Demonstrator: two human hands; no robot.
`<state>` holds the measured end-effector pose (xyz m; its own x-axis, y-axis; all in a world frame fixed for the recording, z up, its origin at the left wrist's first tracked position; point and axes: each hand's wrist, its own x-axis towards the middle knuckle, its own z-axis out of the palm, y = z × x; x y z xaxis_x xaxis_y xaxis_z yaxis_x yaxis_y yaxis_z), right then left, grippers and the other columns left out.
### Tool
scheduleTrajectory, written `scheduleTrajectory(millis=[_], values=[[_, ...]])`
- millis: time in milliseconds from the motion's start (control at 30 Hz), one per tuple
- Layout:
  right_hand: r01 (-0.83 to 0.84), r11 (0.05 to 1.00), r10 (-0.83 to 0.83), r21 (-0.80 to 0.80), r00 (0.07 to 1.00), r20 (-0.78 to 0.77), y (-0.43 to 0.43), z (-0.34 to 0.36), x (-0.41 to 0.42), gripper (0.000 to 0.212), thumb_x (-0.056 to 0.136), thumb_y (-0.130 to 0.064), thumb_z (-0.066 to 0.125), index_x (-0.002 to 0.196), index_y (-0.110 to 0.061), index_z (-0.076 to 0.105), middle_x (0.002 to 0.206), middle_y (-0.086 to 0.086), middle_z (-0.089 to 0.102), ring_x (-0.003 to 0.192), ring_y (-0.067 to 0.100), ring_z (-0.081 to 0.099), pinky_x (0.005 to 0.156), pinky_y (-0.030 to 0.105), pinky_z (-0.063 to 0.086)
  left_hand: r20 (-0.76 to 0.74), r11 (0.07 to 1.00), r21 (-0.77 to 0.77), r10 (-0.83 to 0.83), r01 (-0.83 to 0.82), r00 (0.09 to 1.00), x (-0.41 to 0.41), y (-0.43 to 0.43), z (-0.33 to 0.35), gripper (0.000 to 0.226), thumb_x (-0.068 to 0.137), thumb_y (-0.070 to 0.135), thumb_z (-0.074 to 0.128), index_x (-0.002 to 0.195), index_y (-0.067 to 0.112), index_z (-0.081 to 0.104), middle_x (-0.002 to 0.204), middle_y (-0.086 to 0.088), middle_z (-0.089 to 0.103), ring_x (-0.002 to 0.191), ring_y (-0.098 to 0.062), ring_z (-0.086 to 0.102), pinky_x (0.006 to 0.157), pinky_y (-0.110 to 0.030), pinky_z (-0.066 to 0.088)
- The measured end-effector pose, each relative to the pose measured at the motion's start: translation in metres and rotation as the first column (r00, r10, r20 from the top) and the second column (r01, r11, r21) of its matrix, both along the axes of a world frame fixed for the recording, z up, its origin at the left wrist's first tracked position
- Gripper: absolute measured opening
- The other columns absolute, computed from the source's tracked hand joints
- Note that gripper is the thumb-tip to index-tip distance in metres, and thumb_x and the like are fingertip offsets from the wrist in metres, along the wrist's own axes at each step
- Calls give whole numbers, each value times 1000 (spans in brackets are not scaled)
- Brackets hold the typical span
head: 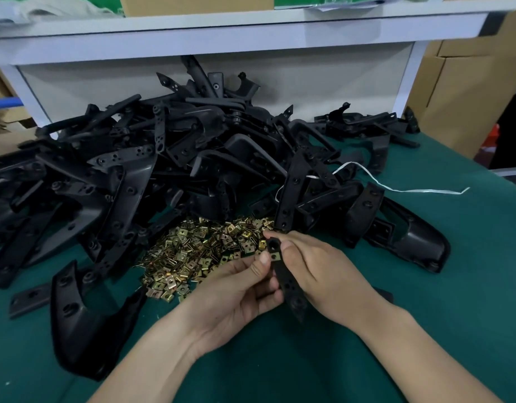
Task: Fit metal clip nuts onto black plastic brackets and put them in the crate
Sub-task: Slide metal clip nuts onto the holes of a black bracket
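Head view. A narrow black plastic bracket (286, 279) is held above the green worktop (425, 301) between both hands, its long axis running away from the viewer. The left hand (236, 289) has its grip clamped on the bracket from the left, with the thumb lying against the upper part and the fingers curled beneath. The right hand (320, 271) has its grip likewise clamped on the bracket from the right, with thumb and forefinger pinching the far end. A brass-coloured clip nut (276, 256) sits on the bracket just below that far end, between the two thumbs. Just beyond the hands a pile of loose clip nuts (198, 251) lies on the worktop. Behind and around the pile rises a heap of black brackets (169, 158). A white string (402, 189) trails from the heap toward the right. A white shelf (251, 30) spans the back, with cardboard boxes (460, 91) at right.
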<state>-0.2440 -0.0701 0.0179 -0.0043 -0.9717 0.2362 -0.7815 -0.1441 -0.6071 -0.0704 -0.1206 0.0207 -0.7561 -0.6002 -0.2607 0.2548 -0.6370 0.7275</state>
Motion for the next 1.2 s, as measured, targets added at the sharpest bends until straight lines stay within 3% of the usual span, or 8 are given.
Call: scheduleTrajectory(millis=[100,267,400,633,733,933,1033,1200], values=[[2,1000,-2,2,1000,0,1,2,1,61,100,-56,11,143,-39,51,131,-30,55,126,-10,46,105,24,42,6,1000,-9,-6,6,1000,0,0,0,20,90,22,63,94,2,70,80,-8,63,71,-13,60,75,-30,59],[56,998,-57,10,997,56,1,2,1,56,106,-47,13,131,-33,62,118,-12,69,110,6,61,94,34,49,0,1000,-25,-4,4,1000,0,1,2,26,92,21,60,105,1,72,96,-12,67,75,-14,63,82,-34,58],[59,998,-59,9,998,12,1,1,0,54,104,-50,13,139,-38,54,128,-14,65,118,3,58,98,27,46,-3,1000,-12,8,-8,1000,0,1,1,29,90,19,62,108,-1,71,96,-14,65,77,-16,63,83,-35,58],[105,994,-105,-2,994,-35,-1,0,1,57,101,-53,8,109,-31,60,97,-14,63,95,5,56,79,26,46,-4,1000,-16,11,-11,1000,-2,-2,-2,25,92,19,60,104,3,75,94,-12,69,77,-16,65,81,-34,60],[144,989,-145,-36,988,-49,-2,-3,3,54,101,-53,9,119,-37,57,103,-21,61,101,1,54,77,14,40,-12,999,-39,0,0,1000,-2,-3,-5,23,94,18,59,103,6,76,97,-12,70,80,-16,65,80,-34,58],[144,985,-162,-100,965,-207,2,0,7,40,103,-39,20,142,-38,32,101,-15,60,88,6,60,66,26,47,-32,995,-102,-7,3,999,-3,-1,-7,25,98,19,55,107,5,74,96,-10,69,79,-14,64,81,-32,57],[142,979,-172,-145,961,-218,4,2,9,35,101,-33,33,134,-34,45,94,-23,50,87,6,57,61,24,41,-23,992,-127,0,-3,1000,-3,-1,-8,25,98,19,55,106,5,75,97,-11,69,81,-15,64,80,-32,56],[136,969,-181,-207,959,-219,2,1,9,33,99,-30,38,125,-25,58,104,-11,67,91,13,63,60,27,45,-16,990,-140,15,-17,1000,-5,-1,-9,25,96,20,56,103,5,75,93,-11,68,78,-15,63,77,-31,56]])
